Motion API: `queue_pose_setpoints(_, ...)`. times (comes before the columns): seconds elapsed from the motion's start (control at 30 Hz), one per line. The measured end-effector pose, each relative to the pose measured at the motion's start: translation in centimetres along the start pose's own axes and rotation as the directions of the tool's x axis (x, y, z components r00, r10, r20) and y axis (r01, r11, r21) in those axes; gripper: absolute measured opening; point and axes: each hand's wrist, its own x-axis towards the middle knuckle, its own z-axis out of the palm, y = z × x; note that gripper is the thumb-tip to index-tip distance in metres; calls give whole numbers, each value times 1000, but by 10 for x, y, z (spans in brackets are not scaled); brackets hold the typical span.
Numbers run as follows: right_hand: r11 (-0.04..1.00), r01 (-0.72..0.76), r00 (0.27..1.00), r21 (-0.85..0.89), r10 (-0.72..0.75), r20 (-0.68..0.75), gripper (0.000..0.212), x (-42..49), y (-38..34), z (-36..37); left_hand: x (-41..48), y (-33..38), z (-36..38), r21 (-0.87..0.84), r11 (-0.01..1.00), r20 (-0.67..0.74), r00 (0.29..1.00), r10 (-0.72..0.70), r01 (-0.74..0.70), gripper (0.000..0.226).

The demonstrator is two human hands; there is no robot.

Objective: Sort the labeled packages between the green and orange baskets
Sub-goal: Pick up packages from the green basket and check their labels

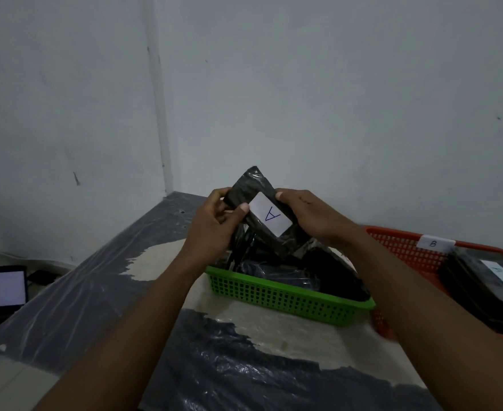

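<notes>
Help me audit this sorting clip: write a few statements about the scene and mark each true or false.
1. The left hand and right hand both hold a package labelled A. True.
2. The orange basket carries a tag marked B. True.
3. The held package is above the orange basket. False: it is above the green basket.
4. The green basket is empty. False: black packages lie in it.
</notes>
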Motion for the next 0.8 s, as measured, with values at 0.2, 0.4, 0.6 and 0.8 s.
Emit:
queue_pose_setpoints(0.2,988,100,987,-116,-113,-113,19,-4,5,-8,1,4,-2,-62,996,-142,988,53,-63,31)
queue_pose_setpoints(0.4,943,90,913,-322,-207,-353,18,-8,19,-32,0,4,4,35,996,-29,997,78,-77,44)
queue_pose_setpoints(0.6,902,-258,817,-347,11,-577,29,-30,69,-70,-24,-21,48,404,878,272,950,151,-255,36)
queue_pose_setpoints(0.8,873,-344,815,-347,93,-572,34,-45,98,-75,-35,-35,83,559,719,450,879,154,-413,47)
